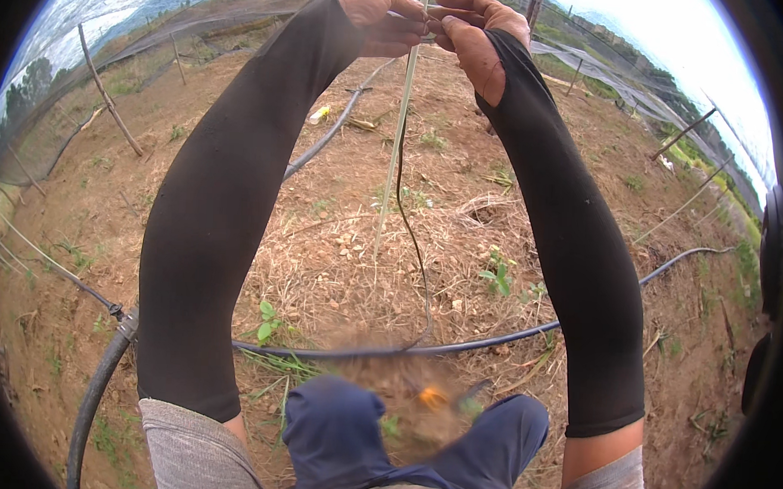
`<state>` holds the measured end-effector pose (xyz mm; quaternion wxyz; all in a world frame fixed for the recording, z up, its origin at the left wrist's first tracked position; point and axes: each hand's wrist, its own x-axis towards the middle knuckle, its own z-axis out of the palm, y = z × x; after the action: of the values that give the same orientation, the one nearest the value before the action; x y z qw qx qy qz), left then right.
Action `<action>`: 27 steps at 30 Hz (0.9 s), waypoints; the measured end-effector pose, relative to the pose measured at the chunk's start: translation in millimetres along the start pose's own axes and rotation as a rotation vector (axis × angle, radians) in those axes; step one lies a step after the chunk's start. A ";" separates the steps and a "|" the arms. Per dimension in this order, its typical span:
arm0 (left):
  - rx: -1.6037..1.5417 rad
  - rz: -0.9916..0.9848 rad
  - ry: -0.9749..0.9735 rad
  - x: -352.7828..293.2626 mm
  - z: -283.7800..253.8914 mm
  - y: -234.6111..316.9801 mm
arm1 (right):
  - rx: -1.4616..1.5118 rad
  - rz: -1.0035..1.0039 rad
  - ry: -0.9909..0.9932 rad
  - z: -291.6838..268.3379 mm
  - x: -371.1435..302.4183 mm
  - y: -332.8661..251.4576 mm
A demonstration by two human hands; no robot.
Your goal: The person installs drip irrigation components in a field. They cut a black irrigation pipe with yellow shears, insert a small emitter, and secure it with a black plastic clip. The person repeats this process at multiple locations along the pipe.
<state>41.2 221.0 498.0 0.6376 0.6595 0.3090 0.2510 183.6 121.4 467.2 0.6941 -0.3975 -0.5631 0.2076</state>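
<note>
Raised at the top of the head view, my left hand (pixel 375 13) and my right hand (pixel 476 45) meet at a pale upright rod or taut cord (pixel 399 133). A thin brown strand (pixel 426 21) shows at the pale line between my fingertips. Both hands are closed in a pinch on this strand; its ends are hidden by the fingers. Below them, a thin dark tube (pixel 412 237) hangs beside the pale line and curves down to a black hose (pixel 492 337) on the ground. Black sleeves cover both forearms.
A thicker hose (pixel 101 398) joins the black one at left through a fitting (pixel 128 323). Another grey hose (pixel 331 135) crosses the dry, straw-strewn soil. Wooden posts (pixel 108 97) with netting stand around. An orange object (pixel 433 398) lies blurred near my knees.
</note>
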 end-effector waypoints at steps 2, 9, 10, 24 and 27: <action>-0.036 0.016 -0.008 2.0 -4.6 -4.0 | -0.003 0.016 -0.038 -0.8 -2.6 -3.4; 0.069 0.045 0.052 2.9 -4.0 -1.1 | -0.288 -0.223 -0.168 1.8 3.5 4.3; 0.027 0.046 0.014 9.2 1.2 -11.6 | -0.424 -0.200 -0.137 -9.0 -8.5 2.8; 0.042 0.510 0.266 -19.5 29.5 -25.3 | -0.362 -0.147 -0.002 -10.8 -10.1 -20.4; 0.264 0.740 0.348 -23.7 30.3 -33.4 | -0.015 0.062 -0.054 -9.3 -3.9 -15.8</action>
<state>44.0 182.8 464.4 0.3533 0.7497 0.1841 0.5285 188.8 106.2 476.7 0.6689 -0.4145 -0.5704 0.2354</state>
